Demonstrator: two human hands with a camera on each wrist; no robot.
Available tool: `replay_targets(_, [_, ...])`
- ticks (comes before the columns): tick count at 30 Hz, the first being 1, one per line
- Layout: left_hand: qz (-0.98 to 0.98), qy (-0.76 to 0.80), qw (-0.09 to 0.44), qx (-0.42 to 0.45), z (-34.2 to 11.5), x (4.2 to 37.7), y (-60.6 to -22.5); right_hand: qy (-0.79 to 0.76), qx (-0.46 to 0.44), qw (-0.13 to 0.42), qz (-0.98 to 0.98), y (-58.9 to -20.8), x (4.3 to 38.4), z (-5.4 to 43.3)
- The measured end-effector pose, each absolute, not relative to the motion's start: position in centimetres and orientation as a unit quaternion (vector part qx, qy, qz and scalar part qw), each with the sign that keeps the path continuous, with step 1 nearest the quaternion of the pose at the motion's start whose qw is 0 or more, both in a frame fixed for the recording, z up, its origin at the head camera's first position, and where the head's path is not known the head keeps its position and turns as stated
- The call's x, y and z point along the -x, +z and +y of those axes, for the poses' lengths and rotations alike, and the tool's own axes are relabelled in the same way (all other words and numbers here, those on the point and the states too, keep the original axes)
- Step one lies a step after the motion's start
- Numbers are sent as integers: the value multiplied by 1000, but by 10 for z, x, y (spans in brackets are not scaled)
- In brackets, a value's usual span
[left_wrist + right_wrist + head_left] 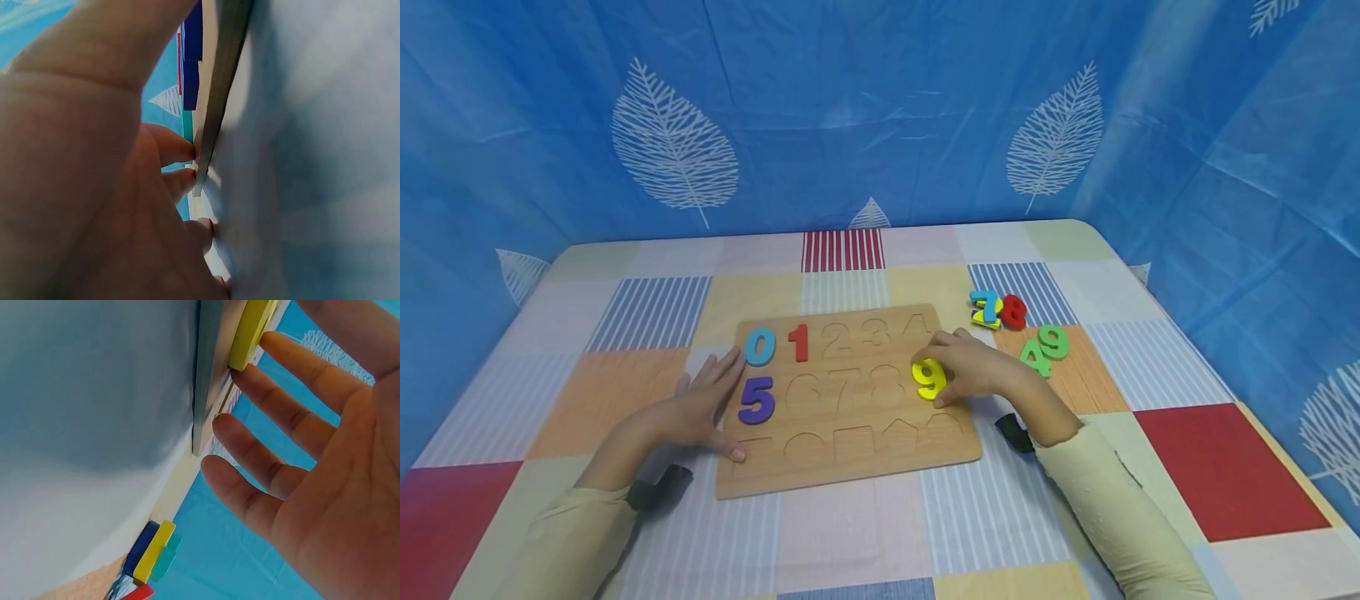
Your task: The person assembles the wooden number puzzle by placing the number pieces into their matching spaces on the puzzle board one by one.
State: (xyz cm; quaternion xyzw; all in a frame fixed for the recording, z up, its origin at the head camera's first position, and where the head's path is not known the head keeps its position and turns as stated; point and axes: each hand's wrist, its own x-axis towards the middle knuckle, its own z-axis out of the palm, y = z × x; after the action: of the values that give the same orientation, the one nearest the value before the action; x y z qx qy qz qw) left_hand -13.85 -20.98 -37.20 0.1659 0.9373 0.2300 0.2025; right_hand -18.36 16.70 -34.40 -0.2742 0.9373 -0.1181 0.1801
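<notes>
Pinching the yellow numeral 9 point(937, 381), likely light and rigid, right hand point(973, 365) properly uses its edges; left hand point(696, 414) spread.

Smooth wooden board point(857, 417), glossy blue curtain point(872, 108)

The head view is bright, the wrist views dimmer, their tablecloth point(337, 156) blurred
</notes>
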Motion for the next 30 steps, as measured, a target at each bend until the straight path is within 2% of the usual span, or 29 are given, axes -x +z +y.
replay_targets(7, [937, 231, 200, -170, -210, 141, -372, -133, 283, 181, 933, -341, 194, 180])
replay_targets(15, [935, 230, 204, -174, -211, 139, -374, -199, 219, 169, 940, -333, 216, 199])
replay_targets(24, [933, 233, 201, -185, -211, 139, -377, -246, 178, 120, 945, -325, 240, 235])
replay_targets(30, [934, 238, 202, -176, -211, 136, -373, -254, 149, 131, 947, -330, 249, 244])
